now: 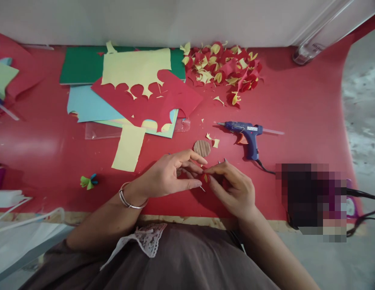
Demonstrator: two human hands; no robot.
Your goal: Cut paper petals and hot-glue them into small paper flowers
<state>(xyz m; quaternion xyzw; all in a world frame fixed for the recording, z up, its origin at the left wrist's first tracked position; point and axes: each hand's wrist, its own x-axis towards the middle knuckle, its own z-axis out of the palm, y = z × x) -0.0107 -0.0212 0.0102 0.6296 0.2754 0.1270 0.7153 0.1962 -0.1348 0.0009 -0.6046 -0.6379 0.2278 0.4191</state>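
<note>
My left hand point(172, 173) is curled near the front of the table around a thin tool point(202, 188). Only the tool's slim metal tip shows, so its kind is unclear. Close beside it, my right hand point(234, 187) pinches a small red and yellow paper piece point(206, 177) between thumb and fingertips. The left fingertips reach this paper too, partly covering it. Just beyond the hands lies a round corrugated cardboard disc point(201, 148). Some pale yellow scraps point(215, 143) are next to the disc.
A blue glue gun point(249, 135) lies to the right, its cord running toward a dark, pixelated area point(305, 197). Red and yellow paper cutouts point(223, 66) are heaped at the back. Cut sheets point(136, 66) overlap at back left. A green and blue paper flower point(88, 182) sits left.
</note>
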